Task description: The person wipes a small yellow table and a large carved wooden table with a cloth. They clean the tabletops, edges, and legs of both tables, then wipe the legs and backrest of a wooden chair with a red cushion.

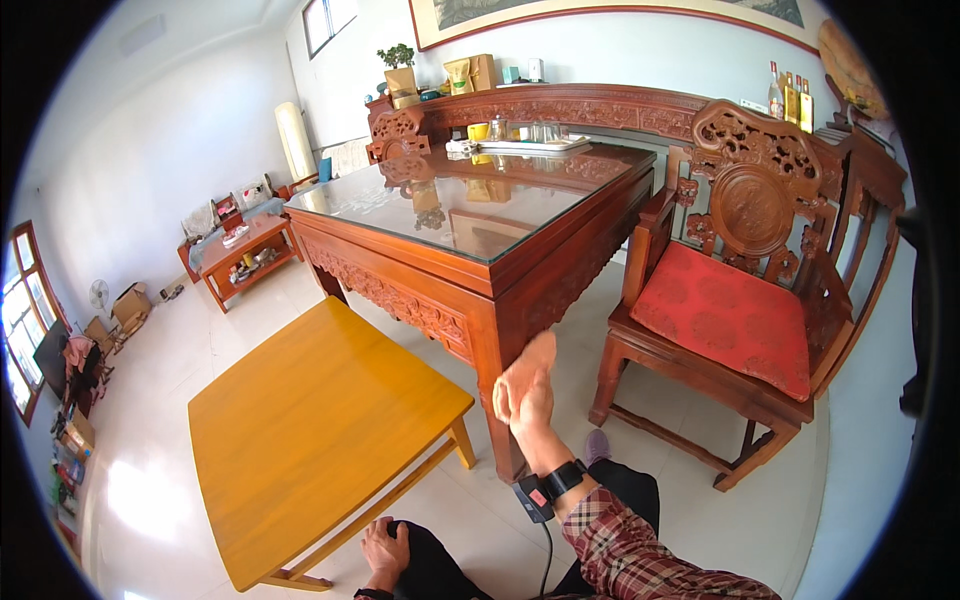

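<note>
My right hand (525, 397) holds a flat, peach-coloured piece (541, 352), seemingly a folded cloth. It is in front of the corner leg (491, 375) of a carved reddish wood table (390, 274); whether it touches the leg cannot be told. A black strap with a small cabled box is around my right wrist. My left hand (386, 547) rests on my left knee, fingers slightly bent, with nothing seen in it. Beside that knee stands a low yellow wooden table (322, 420). A glass sheet (450, 202) covers the carved table's top.
A carved armchair (750, 210) with a red cushion (720, 322) stands to the right. On the glass lies a white tray (559, 145) with glasses and a yellow cup. Farther left are a low wooden table (244, 244), cardboard boxes (131, 304) and a person (79, 356) near the window.
</note>
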The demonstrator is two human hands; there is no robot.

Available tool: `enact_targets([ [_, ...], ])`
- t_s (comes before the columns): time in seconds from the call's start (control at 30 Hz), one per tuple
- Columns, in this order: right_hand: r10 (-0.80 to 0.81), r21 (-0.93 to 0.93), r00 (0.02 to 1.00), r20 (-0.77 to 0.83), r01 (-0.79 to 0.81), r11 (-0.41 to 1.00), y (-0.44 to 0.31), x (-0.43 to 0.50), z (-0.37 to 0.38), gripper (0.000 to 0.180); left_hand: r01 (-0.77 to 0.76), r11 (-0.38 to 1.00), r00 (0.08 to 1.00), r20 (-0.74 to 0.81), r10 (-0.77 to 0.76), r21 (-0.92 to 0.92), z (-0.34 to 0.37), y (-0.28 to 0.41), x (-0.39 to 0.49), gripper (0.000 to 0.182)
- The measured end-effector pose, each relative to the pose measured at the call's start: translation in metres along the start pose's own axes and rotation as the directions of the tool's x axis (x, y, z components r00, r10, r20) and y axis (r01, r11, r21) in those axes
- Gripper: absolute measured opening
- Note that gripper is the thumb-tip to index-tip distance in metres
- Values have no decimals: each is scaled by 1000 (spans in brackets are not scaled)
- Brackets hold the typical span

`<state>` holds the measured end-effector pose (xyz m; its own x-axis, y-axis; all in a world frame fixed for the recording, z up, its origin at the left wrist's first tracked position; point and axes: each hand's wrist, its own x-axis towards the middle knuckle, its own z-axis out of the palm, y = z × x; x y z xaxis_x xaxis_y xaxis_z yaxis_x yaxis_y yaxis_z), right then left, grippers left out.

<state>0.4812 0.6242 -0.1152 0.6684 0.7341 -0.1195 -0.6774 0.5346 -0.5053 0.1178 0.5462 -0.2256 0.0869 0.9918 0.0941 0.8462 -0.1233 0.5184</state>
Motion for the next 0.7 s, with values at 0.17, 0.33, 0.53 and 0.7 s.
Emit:
enact_targets([
  [0.17,-502,-333,805,317,590,735,-60,8,78,57,21,999,999,-27,-22,-26,-5,-5,-5,39],
  [0.33,-638,-586,553,536,788,190,-81,-3,125,45,47,998,998,-34,-49,-45,-2,-13,-6,41],
  [0.53,-614,-403,384,689,908,114,-48,-37,122,53,-46,998,997,62,44,33,-9,-6,0,45],
  [0.7,-607,-477,357,710,878,-43,-43,-38,118,52,-77,997,997,18,77,15,-14,-6,-2,39],
])
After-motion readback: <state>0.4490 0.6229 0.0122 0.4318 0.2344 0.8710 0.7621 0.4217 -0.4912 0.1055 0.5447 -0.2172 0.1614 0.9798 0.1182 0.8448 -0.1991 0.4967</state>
